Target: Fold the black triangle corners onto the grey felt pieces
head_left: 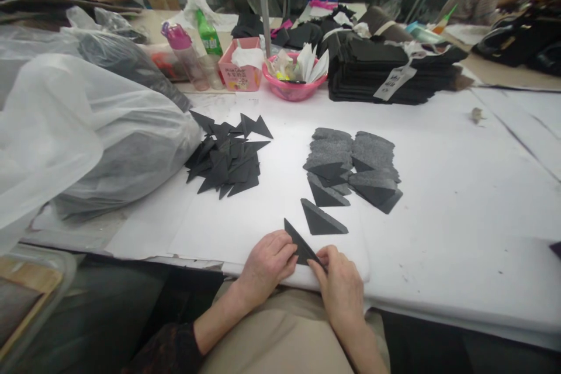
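Both my hands grip one black triangular piece (301, 244) at the front edge of the white table. My left hand (269, 260) pinches its left side, and my right hand (339, 280) has thumb and fingers closed on its right corner. Just beyond lies a single black triangle with a grey strip (323, 219) along its long edge. Behind that, overlapping pieces with grey edges (329, 149) are laid out in two columns. To the left is a loose heap of black triangles (230, 163). What the pieces are made of I cannot tell for sure.
A large translucent plastic bag (131, 128) bulges over the table's left side. Along the back stand a pink-lidded bottle (186, 55), a green bottle (208, 35), a pink box (241, 67), a pink basket (294, 89) and a labelled black stack (359, 73). Two people sit farther back.
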Tool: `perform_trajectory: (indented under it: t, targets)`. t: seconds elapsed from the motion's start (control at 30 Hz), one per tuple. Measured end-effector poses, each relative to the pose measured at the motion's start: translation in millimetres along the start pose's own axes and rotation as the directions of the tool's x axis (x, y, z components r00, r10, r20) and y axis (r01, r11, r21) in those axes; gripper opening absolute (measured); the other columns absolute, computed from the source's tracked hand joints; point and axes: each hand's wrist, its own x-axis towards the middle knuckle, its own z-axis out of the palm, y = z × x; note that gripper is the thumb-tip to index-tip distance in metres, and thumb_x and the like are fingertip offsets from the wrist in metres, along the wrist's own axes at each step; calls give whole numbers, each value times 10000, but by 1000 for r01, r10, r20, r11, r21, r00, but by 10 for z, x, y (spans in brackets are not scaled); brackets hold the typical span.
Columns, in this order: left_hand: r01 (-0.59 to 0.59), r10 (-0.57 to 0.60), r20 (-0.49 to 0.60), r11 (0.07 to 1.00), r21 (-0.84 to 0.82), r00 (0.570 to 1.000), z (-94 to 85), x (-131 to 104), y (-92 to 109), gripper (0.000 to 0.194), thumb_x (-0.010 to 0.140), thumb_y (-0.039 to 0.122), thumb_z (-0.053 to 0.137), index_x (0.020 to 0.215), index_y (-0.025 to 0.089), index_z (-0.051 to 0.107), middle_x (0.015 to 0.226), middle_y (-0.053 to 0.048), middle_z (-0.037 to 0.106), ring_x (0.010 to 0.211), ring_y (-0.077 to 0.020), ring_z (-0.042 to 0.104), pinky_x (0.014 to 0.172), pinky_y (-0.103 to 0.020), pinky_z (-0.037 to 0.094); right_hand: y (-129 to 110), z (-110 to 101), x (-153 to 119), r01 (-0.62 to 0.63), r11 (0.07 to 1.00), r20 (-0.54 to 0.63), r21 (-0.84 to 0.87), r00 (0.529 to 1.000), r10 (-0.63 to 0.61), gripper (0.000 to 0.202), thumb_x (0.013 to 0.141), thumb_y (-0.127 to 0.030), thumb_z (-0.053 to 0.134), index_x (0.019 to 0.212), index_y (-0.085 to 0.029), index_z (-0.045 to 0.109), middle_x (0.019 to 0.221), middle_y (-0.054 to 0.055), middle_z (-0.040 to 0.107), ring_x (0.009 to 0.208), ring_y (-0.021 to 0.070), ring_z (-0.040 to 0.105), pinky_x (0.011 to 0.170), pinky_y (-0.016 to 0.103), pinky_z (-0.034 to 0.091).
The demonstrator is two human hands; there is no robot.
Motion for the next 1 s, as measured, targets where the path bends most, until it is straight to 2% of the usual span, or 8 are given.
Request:
perform_trajectory:
  t: [0.2,0.3,0.5,0.6,0.7,0.77,0.87,1.0]
  targets:
    - [156,-167,-56,975,-161,984,-1,-38,-45,255,878,190,607,1131,190,581,1152,-98,579,1110,-238,553,942,-429,523,30,-89,39,-130,952,141,276,986,93,326,921,-498,484,798,-225,614,765,3,633,706,151,562,652,274,392]
    - [335,-433,-114,816,-471,894,2,-40,-25,587,820,289,705,1341,213,446,1241,-112,554,1125,-236,575,940,-421,537,11,-153,57,-225,839,244,496,963,114,275,909,-442,516,791,-210,604,773,-8,624,742,142,566,696,249,419]
    - [596,-531,413,231,-769,740,-177,109,-29,356,794,414,728,979,115,672,802,-53,694,684,-168,644,561,-248,533,4,-196,105,-300,767,372,568,924,86,294,906,-442,528,742,-203,574,645,-38,576,651,120,558,619,213,416]
    - [501,-692,296,110,-858,659,-413,301,-261,347,755,389,776,926,109,663,785,-40,693,618,-135,624,506,-203,491,164,-192,214,-175,877,197,447,976,95,283,922,-452,502,821,-218,626,746,-18,635,693,125,588,649,221,446]
    - [275,-867,134,4,-961,480,-618,471,-543,289,800,336,748,943,124,613,815,-35,685,638,-113,646,550,-187,515,332,-157,364,-3,979,-61,206,998,16,311,956,-456,425,943,-235,643,923,28,653,848,161,604,755,275,468]
    - [253,-897,133,-24,-967,422,-636,496,-622,271,833,337,712,957,122,600,825,-43,680,662,-118,660,588,-204,535,388,-103,449,61,998,-147,30,988,-56,367,960,-487,389,1028,-223,635,991,65,642,914,200,582,779,324,463]
    - [463,-809,166,143,-875,564,-461,395,-501,294,835,366,696,975,118,620,779,-37,663,643,-133,643,586,-229,524,390,-10,521,68,986,-195,-155,976,-98,470,943,-549,366,1111,-184,610,1045,107,625,944,252,544,739,370,436]
    - [448,-477,113,683,-577,872,-143,254,-159,161,916,291,566,938,166,666,832,-35,643,735,-141,602,662,-247,495,354,23,537,18,990,-98,-141,995,-32,379,935,-531,411,980,-205,597,970,80,623,919,260,527,729,378,408]
